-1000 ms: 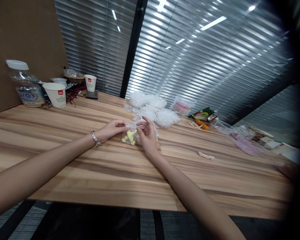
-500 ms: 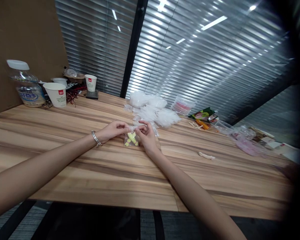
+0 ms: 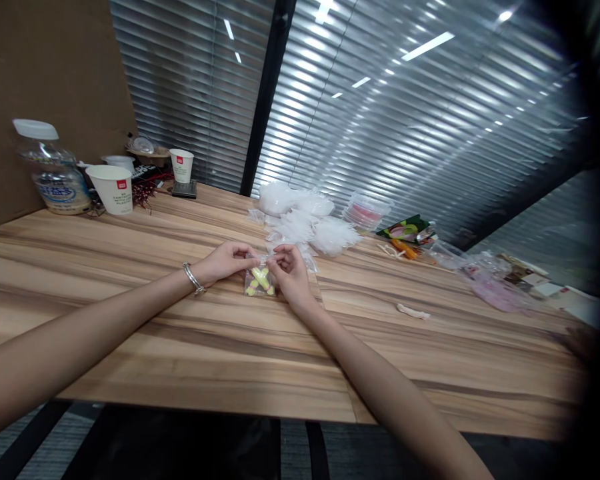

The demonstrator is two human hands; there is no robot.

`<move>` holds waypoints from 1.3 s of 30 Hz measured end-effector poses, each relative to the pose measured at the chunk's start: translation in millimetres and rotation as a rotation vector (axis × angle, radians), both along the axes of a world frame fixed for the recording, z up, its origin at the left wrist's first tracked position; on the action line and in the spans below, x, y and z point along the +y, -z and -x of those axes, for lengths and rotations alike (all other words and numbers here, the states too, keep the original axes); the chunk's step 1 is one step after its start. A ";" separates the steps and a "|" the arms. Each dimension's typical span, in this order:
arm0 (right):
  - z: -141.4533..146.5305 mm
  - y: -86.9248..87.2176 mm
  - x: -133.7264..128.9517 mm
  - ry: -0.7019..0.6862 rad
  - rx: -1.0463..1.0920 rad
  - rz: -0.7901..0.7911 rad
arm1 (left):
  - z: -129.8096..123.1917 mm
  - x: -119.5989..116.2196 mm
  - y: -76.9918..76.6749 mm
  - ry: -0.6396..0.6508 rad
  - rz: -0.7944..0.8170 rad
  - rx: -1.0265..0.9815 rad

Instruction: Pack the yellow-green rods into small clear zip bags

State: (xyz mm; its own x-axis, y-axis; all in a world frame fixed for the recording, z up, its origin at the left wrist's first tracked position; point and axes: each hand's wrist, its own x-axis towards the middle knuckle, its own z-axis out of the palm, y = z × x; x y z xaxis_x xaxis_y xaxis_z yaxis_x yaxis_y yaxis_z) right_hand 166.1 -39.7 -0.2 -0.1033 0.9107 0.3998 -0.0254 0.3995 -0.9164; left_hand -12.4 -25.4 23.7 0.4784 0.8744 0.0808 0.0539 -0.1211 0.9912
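Note:
A small clear plastic bag hangs by its top edge between my two hands, just above the wooden table. Inside it lie yellow pieces crossed in an X, with pinkish spots near the lower ends; their kind is too small to tell. My left hand, with a silver bracelet at the wrist, pinches the bag's upper left corner between thumb and fingers. At the upper right corner my right hand also pinches the bag, its fingers curled. Right behind the hands is a pile of clear plastic bags.
Paper cups and a white-capped plastic jar stand at the left. Past the bag pile is a clear tub. Crumpled plastic packaging lies at the right, and a small pale strip nearer. A blurred hand shows at the far right edge.
The small bag has shifted slightly left and now hangs flatter toward me. My right fingers have drawn in closer along its top edge. The blurred hand at far right has moved slightly.

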 end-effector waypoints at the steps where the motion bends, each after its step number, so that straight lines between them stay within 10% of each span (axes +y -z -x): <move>1: 0.1 -0.1 -0.1 0.005 -0.003 -0.002 | 0.0 0.1 0.1 -0.006 -0.005 0.003; 26: 1.1 -3.2 -6.4 -0.121 -0.028 0.017 | -1.0 -5.3 -2.2 0.005 -0.005 0.007; 39: -0.7 -3.1 -2.9 0.057 0.016 -0.030 | -0.6 0.5 1.2 -0.066 0.027 -0.082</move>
